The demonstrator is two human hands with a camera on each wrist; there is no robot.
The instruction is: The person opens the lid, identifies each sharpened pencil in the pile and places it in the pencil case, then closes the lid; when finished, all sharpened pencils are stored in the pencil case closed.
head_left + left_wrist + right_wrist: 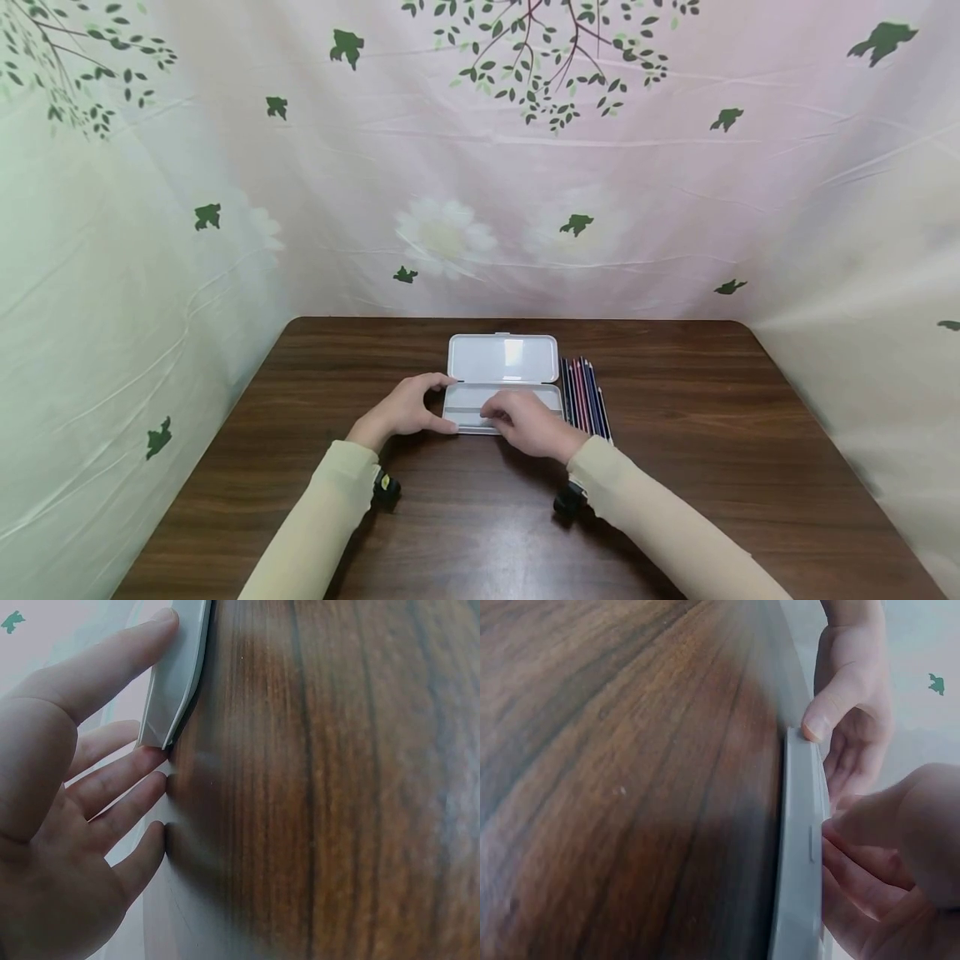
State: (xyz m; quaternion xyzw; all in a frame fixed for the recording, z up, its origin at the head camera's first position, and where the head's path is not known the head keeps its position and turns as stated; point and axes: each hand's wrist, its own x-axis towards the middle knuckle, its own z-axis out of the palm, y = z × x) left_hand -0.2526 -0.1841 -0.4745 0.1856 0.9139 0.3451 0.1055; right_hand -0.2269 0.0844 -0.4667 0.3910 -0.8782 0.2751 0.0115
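A hinged white case [467, 397] lies opened flat on the table, its lid [480, 358] folded back toward the wall. My left hand [408, 407] grips the case's left end, thumb on the front edge and fingers at the end and back corner. In the left wrist view the thumb [112, 664] presses on the case's side wall [176, 671]. Over the middle of the lower half is my right hand [528, 421], fingers curled down into it. Its thumb and fingertips come together just inside the front wall [799, 847]; I cannot tell whether they pinch anything.
Several dark, red and blue colored pencils [583, 396] lie side by side just right of the case. The dark wooden table [675, 467] runs back to a pale patterned cloth [480, 208] that hangs behind it and along both sides.
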